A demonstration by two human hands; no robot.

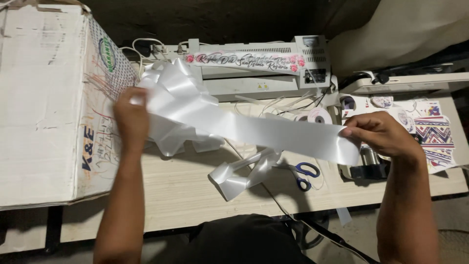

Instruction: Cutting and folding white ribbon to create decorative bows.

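Wooden table (185,190), glossy white ribbon (254,129).

box (44,98) left | laminator (254,73) behind | scissors (305,173) on table (181,195)

wide white satin ribbon (254,131), stretched taut, held aloft

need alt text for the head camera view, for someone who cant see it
Two bare hands stretch a wide white ribbon over a pale wooden table: the left hand grips its looped bow end, the right hand pinches the flat free end. Blue-handled scissors, a large cardboard box and a grey laminating machine surround them.
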